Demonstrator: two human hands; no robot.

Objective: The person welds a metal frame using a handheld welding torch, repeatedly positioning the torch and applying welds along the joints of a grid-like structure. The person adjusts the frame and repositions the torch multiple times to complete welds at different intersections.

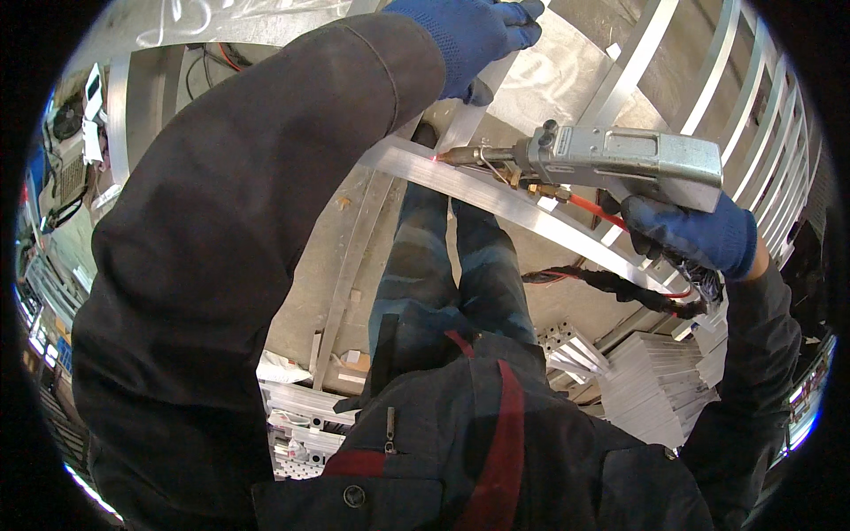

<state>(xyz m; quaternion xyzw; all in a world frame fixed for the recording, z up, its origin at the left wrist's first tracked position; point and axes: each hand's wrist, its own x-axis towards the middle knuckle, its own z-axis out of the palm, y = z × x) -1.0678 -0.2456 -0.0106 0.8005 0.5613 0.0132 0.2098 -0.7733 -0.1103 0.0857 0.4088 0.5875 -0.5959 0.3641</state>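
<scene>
My right hand (699, 232), in a blue and dark-grey glove, is closed round the handle of a silver handheld laser welding gun (629, 159). Its copper-coloured nozzle (460, 156) points left. The tip meets a joint between a long ribbed aluminium bar (531, 215) and a shorter crosspiece (460, 126), where a small reddish glow shows. At the top, my left hand (474, 40), gloved alike, reaches across and curls over the crosspiece, beyond the nozzle. The left palm is hidden. A red-orange hose (595, 211) runs beneath the gun.
Parallel metal slats (715, 80) curve along the right. A black-wrapped cable (611, 283) hangs beside my legs. Stacked metal profiles (660, 380) lie at the lower right, perforated metal parts (571, 350) next to them. A flat metal surface (212, 22) spans the top left.
</scene>
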